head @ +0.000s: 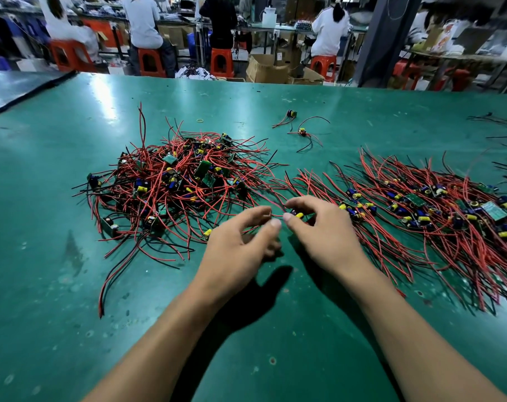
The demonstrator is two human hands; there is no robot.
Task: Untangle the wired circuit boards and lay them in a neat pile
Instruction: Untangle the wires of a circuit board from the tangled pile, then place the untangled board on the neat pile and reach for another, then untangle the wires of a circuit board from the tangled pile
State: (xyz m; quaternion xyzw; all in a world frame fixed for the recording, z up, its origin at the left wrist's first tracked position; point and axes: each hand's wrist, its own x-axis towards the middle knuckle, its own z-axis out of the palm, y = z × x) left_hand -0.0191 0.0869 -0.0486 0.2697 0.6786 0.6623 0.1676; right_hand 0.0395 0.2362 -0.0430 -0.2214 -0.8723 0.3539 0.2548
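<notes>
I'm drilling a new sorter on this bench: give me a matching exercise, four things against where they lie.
1 tangled heap
2 combed pile
3 two stray boards
4 held board

a between left hand and right hand
b left of both hands
c right of both hands
d far side of the table

Pairs: 1-b, 2-c, 3-d, 4-a

Two bare hands, the left hand (240,242) and the right hand (319,227), are pinching one small wired circuit board with a yellow capacitor (298,215) over one green-matted table (72,314). Two masses of red- and black-wired green boards are lying there: one tangled heap (174,181) and one combed-out pile (434,216), each too dense for counting. Two stray wired boards are lying apart, the farther stray board (291,114) and the nearer stray board (302,131), plus one yellow rubber band (200,120). Behind, four seated people (142,21) are occupying four orange plastic stools (221,62).
</notes>
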